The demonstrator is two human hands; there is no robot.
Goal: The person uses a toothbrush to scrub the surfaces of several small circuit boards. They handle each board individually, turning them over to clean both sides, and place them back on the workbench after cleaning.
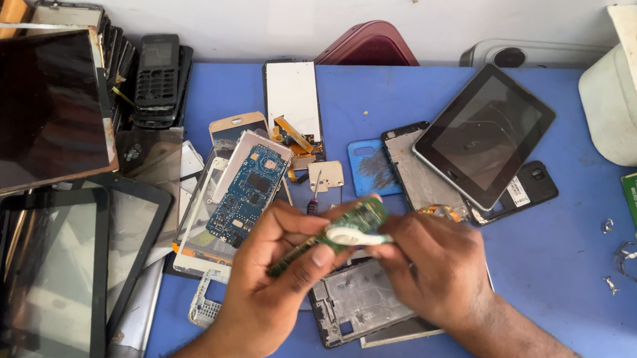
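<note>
While your left hand (pixel 269 281) pinches the small green circuit board (pixel 345 229) just right of the blue phone board (pixel 247 194), your right hand (pixel 432 263) grips a white tool (pixel 356 235) against it. Looks like mid-cleaning or prying. Next calls for steady support, light pressure at the board's edge.

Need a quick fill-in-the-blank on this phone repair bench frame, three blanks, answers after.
1. The left hand holds a small ____ circuit board.
2. The right hand presses a ____ brush head against that board.
3. The tablet lies on a ____ table.

Missing words: green; white; blue
</note>
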